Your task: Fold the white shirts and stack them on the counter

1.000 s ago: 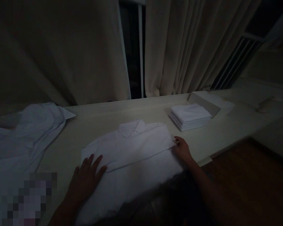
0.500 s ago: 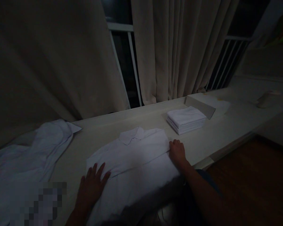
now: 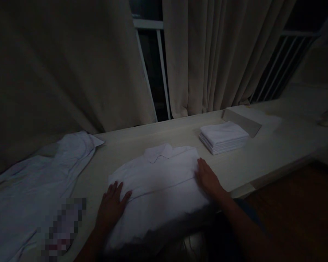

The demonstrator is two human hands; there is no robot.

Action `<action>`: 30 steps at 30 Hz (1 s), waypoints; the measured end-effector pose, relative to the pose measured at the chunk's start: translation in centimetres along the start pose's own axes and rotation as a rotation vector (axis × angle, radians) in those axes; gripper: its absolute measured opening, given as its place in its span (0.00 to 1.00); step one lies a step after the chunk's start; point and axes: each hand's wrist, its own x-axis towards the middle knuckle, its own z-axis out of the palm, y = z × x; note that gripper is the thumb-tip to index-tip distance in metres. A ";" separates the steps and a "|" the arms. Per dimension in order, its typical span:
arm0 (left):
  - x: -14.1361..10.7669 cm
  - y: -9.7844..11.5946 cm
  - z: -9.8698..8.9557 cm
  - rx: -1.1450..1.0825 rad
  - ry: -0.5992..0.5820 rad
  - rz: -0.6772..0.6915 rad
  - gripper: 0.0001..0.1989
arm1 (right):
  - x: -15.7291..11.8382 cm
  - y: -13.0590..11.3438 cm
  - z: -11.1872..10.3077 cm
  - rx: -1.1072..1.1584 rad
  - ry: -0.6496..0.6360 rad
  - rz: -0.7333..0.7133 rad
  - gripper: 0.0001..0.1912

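A white collared shirt (image 3: pixel 158 182) lies on the pale table with its collar at the far end and a crease running across its middle. Its near part hangs in shadow over the front edge. My left hand (image 3: pixel 112 203) rests on the shirt's left side, open, with fingers spread flat. On the right side, my right hand (image 3: pixel 207 178) lies along the shirt's edge with its fingers stretched out, open. A neat stack of folded white clothes (image 3: pixel 224 136) sits beyond my right hand.
Loose white garments (image 3: pixel 43 174) spread over the left end of the table (image 3: pixel 180 134). Behind the stack stands a light, box-like object (image 3: pixel 243 120). Beige curtains (image 3: pixel 213 54) and barred windows line the back. A pixelated patch hides something at lower left.
My right hand's fingers were curled at the shirt's edge and are now straightened along it. My left hand stays flat on the shirt. The whole view has shifted, moving the scene rightward.
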 end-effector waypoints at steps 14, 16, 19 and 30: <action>-1.0 1.5 -1.4 0.031 -0.006 -0.008 0.42 | -0.1 0.8 3.4 -0.085 -0.135 -0.064 0.40; -1.3 1.6 -1.4 0.034 0.014 -0.013 0.43 | -0.1 0.6 3.2 -0.089 -0.131 -0.060 0.39; -1.1 1.6 -1.7 0.041 0.022 -0.019 0.44 | -0.1 0.0 2.8 -0.103 -0.079 -0.053 0.37; 8.9 2.9 -2.7 0.006 -0.063 0.143 0.34 | 0.2 -0.8 1.9 -0.108 -0.068 -0.092 0.33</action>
